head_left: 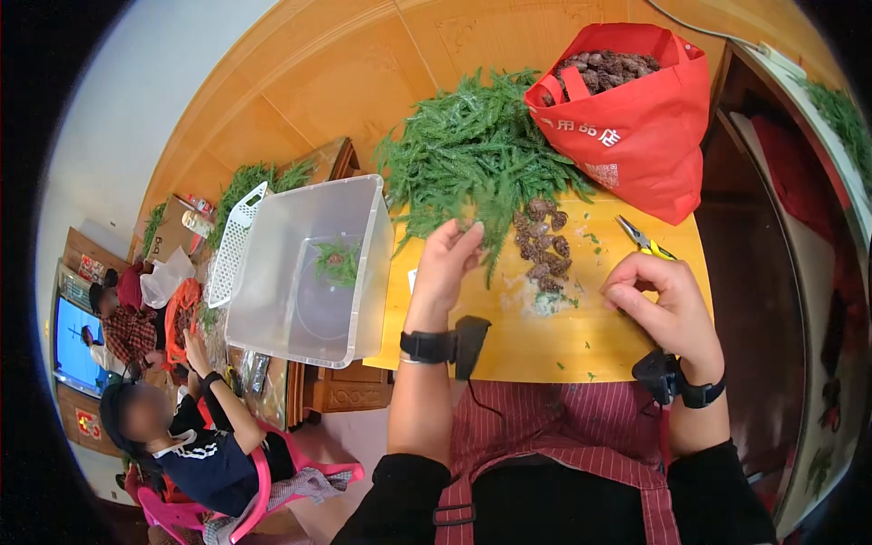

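My left hand (448, 268) is closed in a pinch at the front of a green pile. A green needle sprig (495, 222) shows right at its fingertips. My right hand (668, 300) hovers over the right side of the yellow table (627, 350), fingers curled in and thumb against them; anything in that pinch is too small to make out. Just beyond it lie yellow-handled pliers (647, 240), not held. Between my hands sits a cluster of small brown pine cones (545, 243), with whitish bits at its near end.
A heap of green sprigs (472, 145) covers the back of the table. Behind right stands a red bag (627, 136) full of pine cones. To the left is a clear plastic bin (363, 272) holding a sprig piece (336, 262). Another person (200, 445) sits farther left.
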The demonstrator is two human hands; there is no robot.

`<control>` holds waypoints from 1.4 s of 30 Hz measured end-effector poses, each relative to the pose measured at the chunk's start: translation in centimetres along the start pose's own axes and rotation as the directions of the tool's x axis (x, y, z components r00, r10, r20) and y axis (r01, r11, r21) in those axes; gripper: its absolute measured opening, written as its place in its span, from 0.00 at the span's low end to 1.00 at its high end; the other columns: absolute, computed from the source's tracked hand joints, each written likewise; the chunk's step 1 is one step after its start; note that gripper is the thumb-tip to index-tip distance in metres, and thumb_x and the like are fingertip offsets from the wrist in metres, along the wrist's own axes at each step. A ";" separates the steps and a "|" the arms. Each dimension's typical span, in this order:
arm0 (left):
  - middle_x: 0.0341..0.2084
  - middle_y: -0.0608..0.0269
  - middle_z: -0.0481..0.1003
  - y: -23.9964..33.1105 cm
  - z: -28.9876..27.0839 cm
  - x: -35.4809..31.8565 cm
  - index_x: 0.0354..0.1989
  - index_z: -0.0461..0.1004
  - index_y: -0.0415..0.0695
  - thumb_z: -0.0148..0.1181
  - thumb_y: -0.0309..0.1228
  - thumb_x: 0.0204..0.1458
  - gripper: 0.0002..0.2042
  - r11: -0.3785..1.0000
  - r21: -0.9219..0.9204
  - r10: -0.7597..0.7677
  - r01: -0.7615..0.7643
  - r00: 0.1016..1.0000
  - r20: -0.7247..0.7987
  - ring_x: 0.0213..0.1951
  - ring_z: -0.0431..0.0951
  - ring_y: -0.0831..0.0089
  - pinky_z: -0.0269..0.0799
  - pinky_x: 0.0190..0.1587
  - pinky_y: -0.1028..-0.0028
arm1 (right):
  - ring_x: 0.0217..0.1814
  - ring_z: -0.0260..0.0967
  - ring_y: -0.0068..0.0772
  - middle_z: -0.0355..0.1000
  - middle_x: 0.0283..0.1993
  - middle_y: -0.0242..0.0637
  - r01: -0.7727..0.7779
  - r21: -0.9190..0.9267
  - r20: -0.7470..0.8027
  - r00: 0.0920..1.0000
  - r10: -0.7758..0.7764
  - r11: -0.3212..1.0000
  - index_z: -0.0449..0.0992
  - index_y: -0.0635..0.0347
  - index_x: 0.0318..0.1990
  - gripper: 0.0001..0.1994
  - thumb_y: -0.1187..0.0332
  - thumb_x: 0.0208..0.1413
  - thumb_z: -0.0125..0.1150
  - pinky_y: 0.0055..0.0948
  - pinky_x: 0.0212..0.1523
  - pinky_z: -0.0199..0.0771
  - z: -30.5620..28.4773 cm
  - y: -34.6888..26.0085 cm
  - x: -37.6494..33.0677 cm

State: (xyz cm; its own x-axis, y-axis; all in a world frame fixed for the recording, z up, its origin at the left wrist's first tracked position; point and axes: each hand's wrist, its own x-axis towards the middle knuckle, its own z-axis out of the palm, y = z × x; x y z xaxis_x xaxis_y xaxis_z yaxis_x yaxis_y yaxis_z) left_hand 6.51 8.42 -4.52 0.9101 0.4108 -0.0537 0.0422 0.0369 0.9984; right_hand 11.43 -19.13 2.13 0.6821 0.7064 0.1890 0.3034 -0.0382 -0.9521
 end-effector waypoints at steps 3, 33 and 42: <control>0.25 0.72 0.68 0.6 0.8 -2.2 0.35 0.69 0.46 0.51 0.31 0.54 0.03 0.849 -0.520 -0.049 0.093 0.994 0.097 0.24 0.67 0.82 0.59 0.25 0.84 | 0.35 0.69 0.21 0.71 0.32 0.33 -0.047 0.003 0.048 0.998 0.047 0.999 0.70 0.66 0.33 0.04 0.75 0.52 0.52 0.20 0.37 0.68 0.9 1.1 0.5; 0.41 0.65 0.70 -4.7 2.4 -7.2 0.56 0.61 0.38 0.53 0.27 0.51 0.22 0.843 -0.468 -0.129 0.267 0.944 0.305 0.41 0.69 0.79 0.65 0.45 0.76 | 0.30 0.55 0.10 0.59 0.28 0.20 -0.237 0.262 0.063 0.972 0.228 0.936 0.66 0.61 0.40 0.07 0.73 0.54 0.54 0.12 0.30 0.57 7.4 8.7 0.3; 0.33 0.68 0.69 -5.6 2.1 -7.0 0.46 0.64 0.41 0.53 0.26 0.50 0.14 0.762 -0.523 -0.147 0.381 0.889 0.433 0.34 0.68 0.80 0.64 0.35 0.81 | 0.30 0.56 0.10 0.62 0.29 0.21 -0.233 0.193 0.102 0.971 0.217 0.953 0.67 0.62 0.41 0.08 0.74 0.55 0.54 0.13 0.31 0.58 7.6 8.2 0.2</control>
State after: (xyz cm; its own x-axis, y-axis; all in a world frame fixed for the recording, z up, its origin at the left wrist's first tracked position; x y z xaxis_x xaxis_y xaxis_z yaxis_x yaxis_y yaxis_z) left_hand 0.73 3.46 -9.73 0.9816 -0.0346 -0.1879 0.1634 0.6611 0.7323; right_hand 9.03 -13.96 -7.48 0.6604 0.7494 -0.0473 0.0018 -0.0645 -0.9979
